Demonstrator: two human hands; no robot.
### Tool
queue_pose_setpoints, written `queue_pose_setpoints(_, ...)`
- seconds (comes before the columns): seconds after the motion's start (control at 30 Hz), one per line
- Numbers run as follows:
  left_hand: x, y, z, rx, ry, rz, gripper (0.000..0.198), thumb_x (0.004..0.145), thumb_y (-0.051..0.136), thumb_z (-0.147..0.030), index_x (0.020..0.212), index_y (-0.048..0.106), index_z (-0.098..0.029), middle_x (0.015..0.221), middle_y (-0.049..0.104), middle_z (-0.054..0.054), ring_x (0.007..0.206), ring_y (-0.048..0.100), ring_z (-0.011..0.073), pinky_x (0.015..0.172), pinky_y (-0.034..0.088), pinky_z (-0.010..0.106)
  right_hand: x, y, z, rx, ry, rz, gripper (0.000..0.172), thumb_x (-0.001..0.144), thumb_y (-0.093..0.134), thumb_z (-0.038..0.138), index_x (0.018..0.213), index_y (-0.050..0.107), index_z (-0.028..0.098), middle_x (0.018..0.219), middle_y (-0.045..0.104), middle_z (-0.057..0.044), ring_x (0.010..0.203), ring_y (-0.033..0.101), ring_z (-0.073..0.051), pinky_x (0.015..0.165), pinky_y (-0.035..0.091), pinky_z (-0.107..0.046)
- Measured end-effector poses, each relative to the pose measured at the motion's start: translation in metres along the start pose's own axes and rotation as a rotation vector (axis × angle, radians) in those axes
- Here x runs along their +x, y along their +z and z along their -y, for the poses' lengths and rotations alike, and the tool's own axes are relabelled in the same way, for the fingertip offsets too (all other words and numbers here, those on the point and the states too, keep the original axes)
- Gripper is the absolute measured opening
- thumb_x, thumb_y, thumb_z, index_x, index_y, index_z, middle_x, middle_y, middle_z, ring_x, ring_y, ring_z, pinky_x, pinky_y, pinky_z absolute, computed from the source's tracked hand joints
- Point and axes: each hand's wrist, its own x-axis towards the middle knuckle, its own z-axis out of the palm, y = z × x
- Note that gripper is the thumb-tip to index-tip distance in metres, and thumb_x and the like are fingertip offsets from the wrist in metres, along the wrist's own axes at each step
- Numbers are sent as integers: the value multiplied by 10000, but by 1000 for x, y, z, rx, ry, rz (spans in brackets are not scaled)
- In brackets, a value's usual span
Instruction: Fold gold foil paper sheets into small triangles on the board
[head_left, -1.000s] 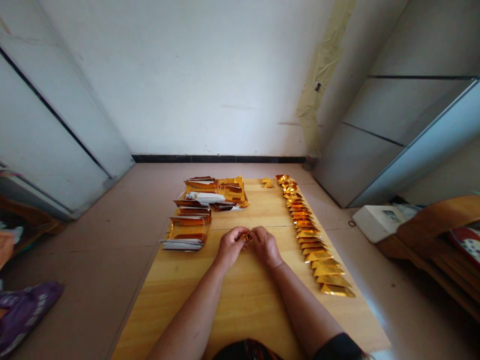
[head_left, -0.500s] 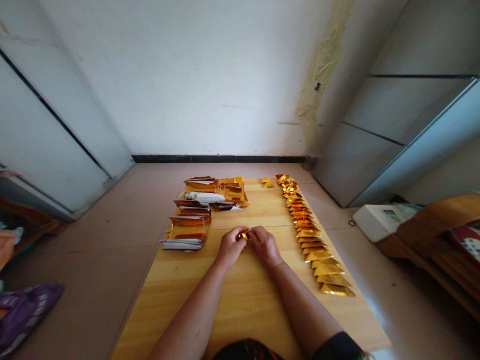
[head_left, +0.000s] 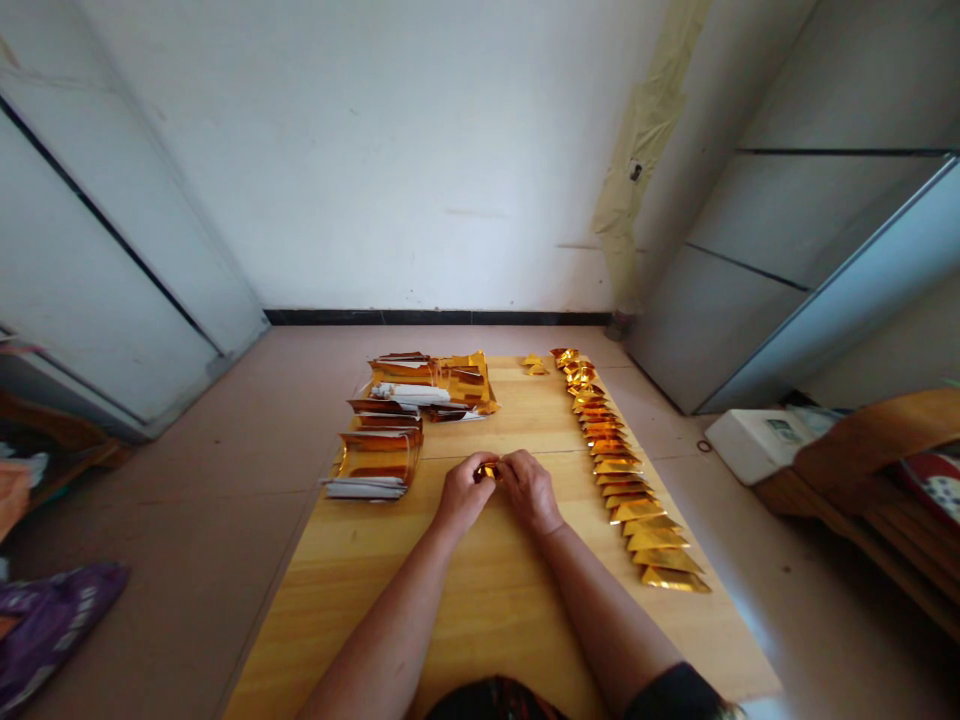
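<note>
Between my fingertips, over the middle of the wooden table (head_left: 480, 580), is a small piece of folded gold foil paper (head_left: 487, 470). My left hand (head_left: 463, 492) pinches its left side, and my right hand (head_left: 529, 488) closes on its right side. Most of the piece is hidden by the fingers. To the right, a long overlapping row of folded gold paper pieces (head_left: 630, 490) runs along the table edge. Stacks of curved gold-and-white paper sheets (head_left: 379, 455) lie at the left, with more gold sheets (head_left: 465, 380) behind them.
Two small gold folded pieces (head_left: 534, 365) sit apart at the table's far side. A white wall (head_left: 420, 180) rises beyond the floor. On the right stand a grey cabinet (head_left: 757, 260), a white box (head_left: 757, 445) and wooden furniture (head_left: 862, 500). A purple bag (head_left: 60, 630) lies at the left.
Both hands stay in nearly the same place, still on the gold paper. Slightly more of the gold piece shows between the fingers, and the right hand has shifted very slightly.
</note>
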Motion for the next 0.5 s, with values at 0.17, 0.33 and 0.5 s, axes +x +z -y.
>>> queue_pose_setpoints(0.17,0,2,3,-42,-27,-28,432,607,491,-54,1000,630,-165,989,684,36,916,624,170,847,480,266,0,1,1,52,20,3,226,920,421,253,796,603,204,764,606,-31,724,572,-136,687,451,-231)
queue_pose_setpoints(0.33,2,4,10,-103,-55,-21,436,616,511,-50,1025,620,-156,1011,680,56,934,626,180,859,478,278,0,1,0,58,31,-11,214,917,418,242,802,596,204,754,604,-32,715,574,-138,679,456,-234)
queue_pose_setpoints(0.5,4,4,11,-104,-57,-18,450,613,511,-45,1034,623,-159,1015,682,55,937,627,176,865,474,275,-1,1,1,56,25,-21,215,916,417,243,799,592,201,756,601,-34,716,569,-138,684,453,-235)
